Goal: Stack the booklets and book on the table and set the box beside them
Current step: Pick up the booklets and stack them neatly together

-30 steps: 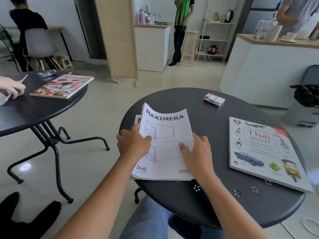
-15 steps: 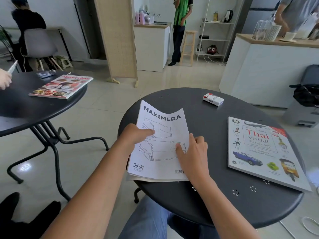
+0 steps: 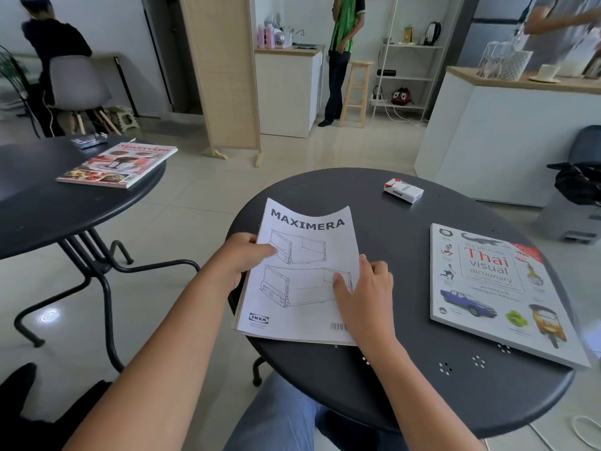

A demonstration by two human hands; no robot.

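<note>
White MAXIMERA booklets (image 3: 305,255) lie stacked at the left edge of the round dark table (image 3: 390,369), their far end curling up. My left hand (image 3: 242,255) grips the stack's left edge, thumb on top. My right hand (image 3: 364,288) presses on its right side, fingers partly curled. The Thai visual dictionary book (image 3: 497,291) lies flat on the right of the table, apart from the booklets. A small red-and-white box (image 3: 403,189) sits at the far side of the table.
A second dark table (image 3: 48,206) to the left holds a magazine (image 3: 118,164) and a small packet. People stand or sit at the back of the room. A white counter (image 3: 507,135) stands at right. My knees are under the table's near edge.
The booklet stack has slid left toward the table edge. My left hand shifted from on top of it to gripping its left edge.
</note>
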